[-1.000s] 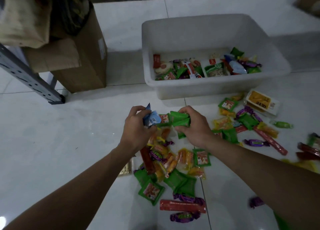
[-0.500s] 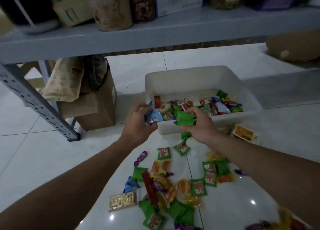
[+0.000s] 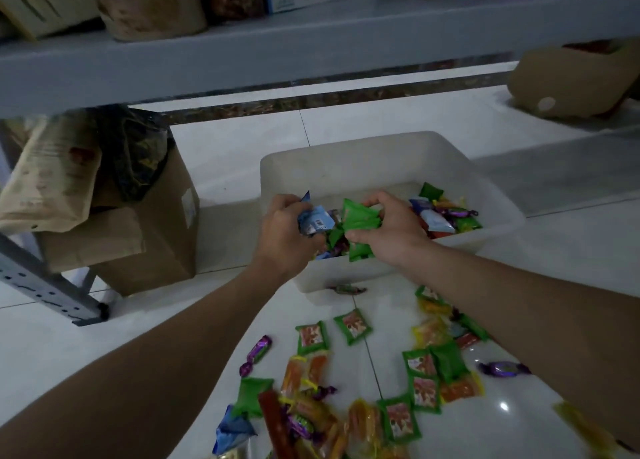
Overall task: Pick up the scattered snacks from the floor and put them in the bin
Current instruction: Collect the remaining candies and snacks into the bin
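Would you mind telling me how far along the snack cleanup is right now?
Partly done. A layer of snacks already lies in the white bin. In hand: the left hand grips a blue packet and the right hand grips green packets, both over the bin, not yet released. Left: many pieces lie on the floor, such as a green-framed pack and a purple candy beside the bin's front wall.
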`<control>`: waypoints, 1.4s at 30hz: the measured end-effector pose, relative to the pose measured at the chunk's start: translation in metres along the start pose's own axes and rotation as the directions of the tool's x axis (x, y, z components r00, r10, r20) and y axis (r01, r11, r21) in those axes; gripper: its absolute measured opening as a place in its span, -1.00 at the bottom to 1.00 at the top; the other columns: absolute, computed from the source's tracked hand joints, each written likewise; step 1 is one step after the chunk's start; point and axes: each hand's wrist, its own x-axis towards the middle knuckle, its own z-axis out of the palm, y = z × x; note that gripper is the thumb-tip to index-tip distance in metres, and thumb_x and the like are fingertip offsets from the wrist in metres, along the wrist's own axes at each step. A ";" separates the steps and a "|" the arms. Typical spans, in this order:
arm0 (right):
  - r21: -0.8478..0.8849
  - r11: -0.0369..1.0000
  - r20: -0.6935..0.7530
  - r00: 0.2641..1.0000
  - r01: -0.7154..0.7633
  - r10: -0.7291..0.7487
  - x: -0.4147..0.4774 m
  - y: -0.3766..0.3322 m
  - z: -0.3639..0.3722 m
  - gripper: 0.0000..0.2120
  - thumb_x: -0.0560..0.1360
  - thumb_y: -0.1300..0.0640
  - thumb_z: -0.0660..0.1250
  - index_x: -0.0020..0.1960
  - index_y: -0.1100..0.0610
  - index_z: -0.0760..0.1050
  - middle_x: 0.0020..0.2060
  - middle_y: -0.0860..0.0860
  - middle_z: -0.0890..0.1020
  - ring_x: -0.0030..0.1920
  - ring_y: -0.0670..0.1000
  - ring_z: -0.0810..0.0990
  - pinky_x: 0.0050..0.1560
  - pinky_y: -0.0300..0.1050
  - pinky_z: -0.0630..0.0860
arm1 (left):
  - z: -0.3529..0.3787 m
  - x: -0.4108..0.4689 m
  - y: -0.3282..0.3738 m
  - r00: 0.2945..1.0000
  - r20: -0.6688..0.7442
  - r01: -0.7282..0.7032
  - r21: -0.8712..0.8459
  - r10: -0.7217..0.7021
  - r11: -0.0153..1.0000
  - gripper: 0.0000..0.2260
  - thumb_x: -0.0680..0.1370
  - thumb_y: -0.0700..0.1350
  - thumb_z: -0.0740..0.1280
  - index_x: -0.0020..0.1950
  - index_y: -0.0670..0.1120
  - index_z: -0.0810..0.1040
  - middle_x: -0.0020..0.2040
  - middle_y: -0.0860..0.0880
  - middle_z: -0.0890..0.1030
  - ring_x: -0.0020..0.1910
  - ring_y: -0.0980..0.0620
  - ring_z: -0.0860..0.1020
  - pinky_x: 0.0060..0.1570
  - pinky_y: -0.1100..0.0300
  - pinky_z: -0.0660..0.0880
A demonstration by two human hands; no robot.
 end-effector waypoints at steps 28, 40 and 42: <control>0.091 0.994 -0.106 0.992 -0.065 0.075 0.074 0.046 0.030 -0.56 0.49 0.17 0.42 0.33 0.05 0.43 0.15 0.06 0.57 0.13 0.00 0.55 0.24 -0.06 0.50 | 0.029 0.023 -0.035 0.996 0.067 0.061 -0.069 -0.057 0.996 -0.58 0.44 -0.10 0.48 0.28 -0.04 0.50 0.29 0.01 0.45 0.06 0.11 0.48 0.08 0.43 0.40; -0.124 0.989 -0.162 0.982 0.076 -0.095 0.009 0.039 -0.036 -0.56 0.49 0.03 0.41 0.33 0.06 0.47 0.24 -0.01 0.55 0.23 -0.05 0.50 0.24 -0.16 0.43 | 0.022 0.000 0.040 0.993 0.114 -0.017 -0.179 0.037 0.984 -0.58 0.51 -0.07 0.40 0.36 0.00 0.44 0.34 0.01 0.47 0.29 0.02 0.43 0.23 0.25 0.35; -0.158 0.986 -0.181 0.980 0.060 -0.088 -0.008 0.043 -0.056 -0.55 0.48 0.03 0.42 0.34 0.06 0.47 0.25 0.00 0.55 0.26 -0.02 0.49 0.28 -0.12 0.42 | 0.031 -0.003 0.057 0.989 0.131 -0.052 -0.175 0.075 0.983 -0.58 0.51 -0.04 0.41 0.35 0.00 0.45 0.35 0.01 0.47 0.29 0.03 0.44 0.18 0.29 0.31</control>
